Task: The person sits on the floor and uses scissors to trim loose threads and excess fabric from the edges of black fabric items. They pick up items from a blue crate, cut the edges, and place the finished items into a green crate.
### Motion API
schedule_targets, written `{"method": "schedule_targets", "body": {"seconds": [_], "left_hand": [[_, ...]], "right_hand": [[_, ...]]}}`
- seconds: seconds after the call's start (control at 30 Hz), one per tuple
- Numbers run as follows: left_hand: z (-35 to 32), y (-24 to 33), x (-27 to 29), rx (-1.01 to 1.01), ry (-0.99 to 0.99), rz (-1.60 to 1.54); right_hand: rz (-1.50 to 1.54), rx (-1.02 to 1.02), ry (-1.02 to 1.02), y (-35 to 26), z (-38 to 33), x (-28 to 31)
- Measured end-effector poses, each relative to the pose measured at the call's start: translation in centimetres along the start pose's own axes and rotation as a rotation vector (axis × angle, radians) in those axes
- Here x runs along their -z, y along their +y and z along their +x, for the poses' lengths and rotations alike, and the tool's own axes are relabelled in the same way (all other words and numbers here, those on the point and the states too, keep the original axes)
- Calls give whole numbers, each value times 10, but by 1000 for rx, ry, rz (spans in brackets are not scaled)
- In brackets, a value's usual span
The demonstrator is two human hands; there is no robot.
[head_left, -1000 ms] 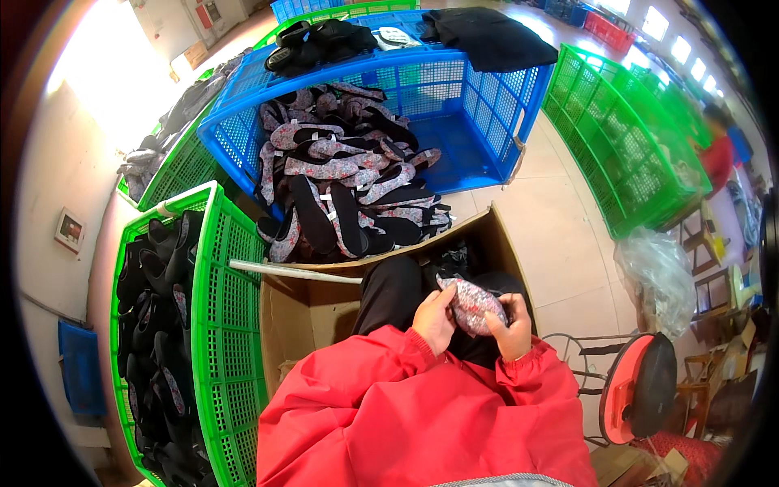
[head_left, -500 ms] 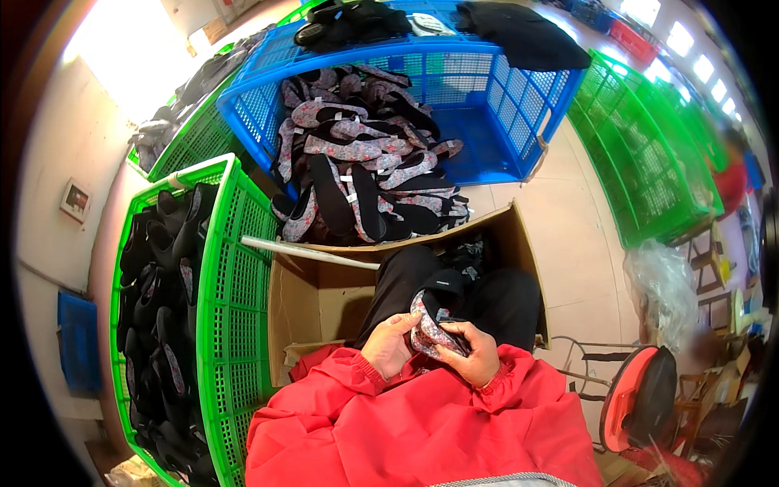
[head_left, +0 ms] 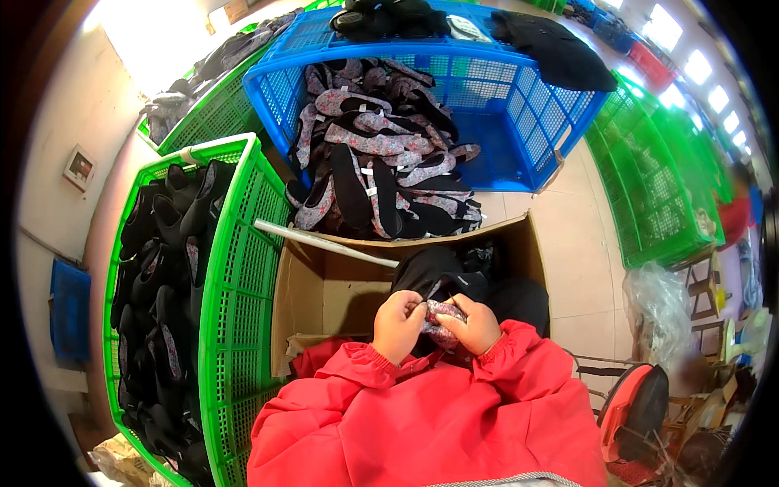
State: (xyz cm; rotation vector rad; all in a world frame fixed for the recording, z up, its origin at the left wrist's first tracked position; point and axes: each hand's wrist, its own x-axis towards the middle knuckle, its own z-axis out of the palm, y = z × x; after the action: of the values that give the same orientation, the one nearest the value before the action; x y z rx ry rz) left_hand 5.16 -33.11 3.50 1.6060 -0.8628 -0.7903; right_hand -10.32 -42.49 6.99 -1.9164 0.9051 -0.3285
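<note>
Floral fabric piece held in both hands

The floral fabric piece point(head_left: 442, 318), grey-pink with a small flowered print, is bunched and crumpled into a small wad, pinched from both sides. Only its middle shows within the grip; its ends are hidden under the fingers, so its full shape cannot be told.
</note>
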Motion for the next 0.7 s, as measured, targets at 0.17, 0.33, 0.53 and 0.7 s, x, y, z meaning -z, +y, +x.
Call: {"method": "schedule_targets", "body": {"seconds": [0.17, 0.33, 0.53, 0.7], "left_hand": [[11, 6, 7, -305, 126, 326], [27, -8, 20, -150, 94, 209], [12, -27, 12, 368, 80, -423], [-5, -21, 5, 474, -24, -685]], "right_hand": [[-138, 60, 35, -5, 26, -15], [185, -145, -51, 8, 75, -32], [666, -249, -82, 54, 104, -35], [581, -367, -97, 55, 105, -35]]}}
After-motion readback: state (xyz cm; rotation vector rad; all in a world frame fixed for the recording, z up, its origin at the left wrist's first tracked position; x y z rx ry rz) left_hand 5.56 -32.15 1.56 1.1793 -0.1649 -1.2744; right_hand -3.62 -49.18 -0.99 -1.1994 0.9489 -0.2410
